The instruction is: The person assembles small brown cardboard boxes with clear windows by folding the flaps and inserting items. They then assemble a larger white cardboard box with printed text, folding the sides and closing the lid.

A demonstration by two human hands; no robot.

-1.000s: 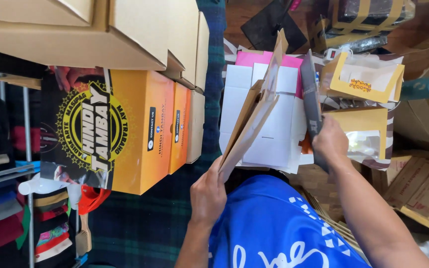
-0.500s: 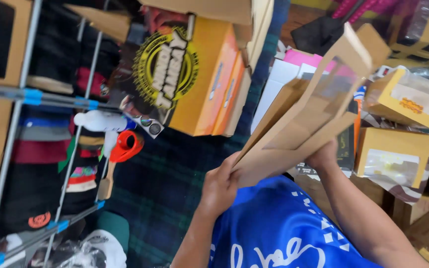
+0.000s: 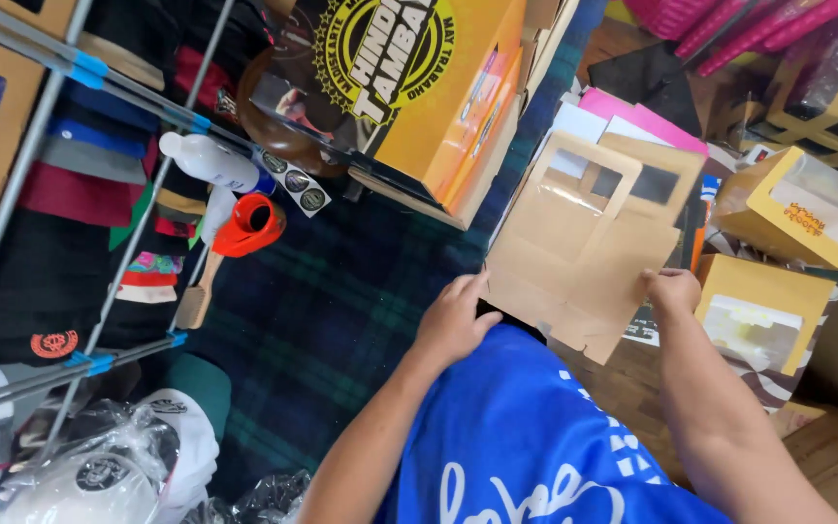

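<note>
hands — left hand (image 3: 455,320), right hand (image 3: 673,289) | one flat windowed carton (image 3: 584,247) gripped

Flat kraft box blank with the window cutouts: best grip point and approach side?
Grip the flat kraft box blank by its two near side edges, as the left hand and right hand do, coming from the wearer's side. The windowed upper panels look flimsy; the solid lower panels likely bear a pinch.

A small packing workroom: stacked orange boxes (image 3: 438,107), windowed cartons (image 3: 797,209), racked clothes (image 3: 70,184).
</note>
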